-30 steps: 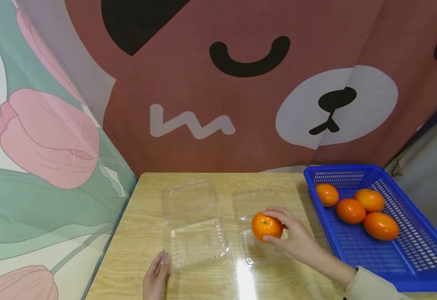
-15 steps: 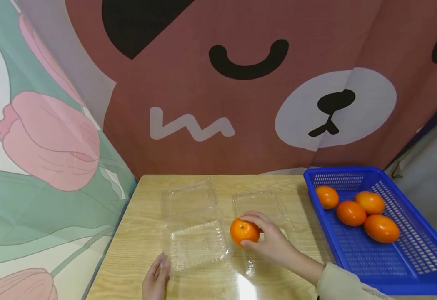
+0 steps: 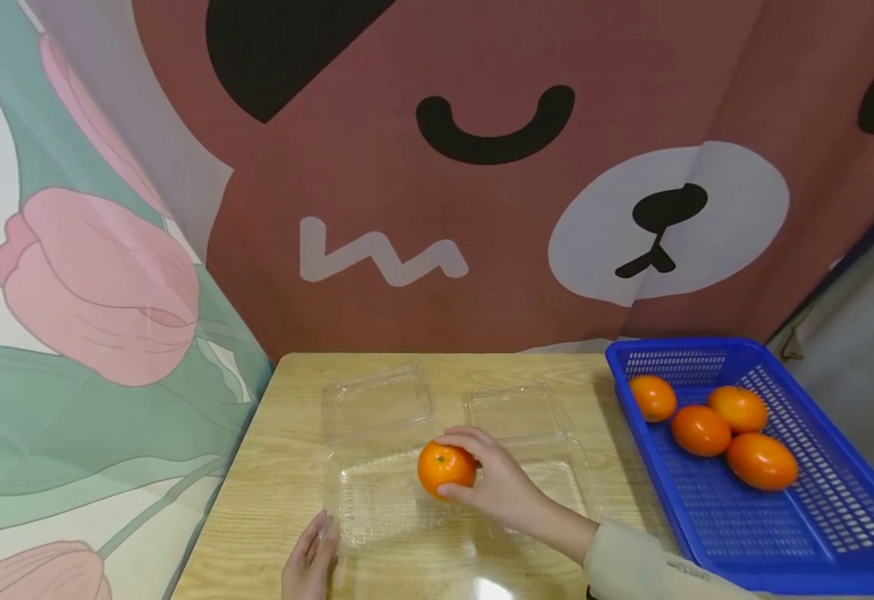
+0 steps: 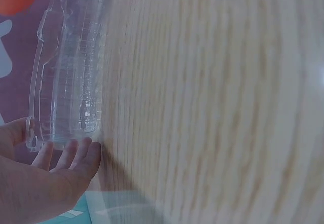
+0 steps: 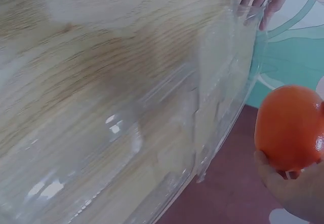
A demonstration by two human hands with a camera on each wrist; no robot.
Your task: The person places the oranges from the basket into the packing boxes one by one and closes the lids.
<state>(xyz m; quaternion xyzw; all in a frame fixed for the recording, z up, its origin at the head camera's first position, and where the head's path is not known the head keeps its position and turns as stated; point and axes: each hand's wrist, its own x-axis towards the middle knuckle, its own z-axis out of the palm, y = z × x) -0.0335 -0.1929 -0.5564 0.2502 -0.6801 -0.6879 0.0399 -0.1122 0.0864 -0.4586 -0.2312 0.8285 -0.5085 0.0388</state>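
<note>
My right hand [image 3: 507,487] grips an orange [image 3: 446,469] between thumb and fingers, its stem spot showing. The orange hangs above the right side of the left clear plastic container [image 3: 387,504], apart from its floor in the right wrist view. That container lies open with its lid folded back. At its near left corner my left hand [image 3: 309,554] holds the edge; in the left wrist view the thumb is at the rim and the fingertips touch the side wall [image 4: 73,92]. A second clear plastic container [image 3: 519,412], also open, lies to the right, partly hidden behind the right hand and forearm.
A blue plastic basket [image 3: 751,533] stands at the table's right, with several oranges [image 3: 762,461] in it. The wooden table [image 3: 249,492] ends at the back against a printed bear curtain [image 3: 377,325]. A tulip-print curtain [image 3: 99,417] hangs at the left.
My right hand has carried the orange leftward, from above the right container to above the left one. The left hand stays at the left container's corner.
</note>
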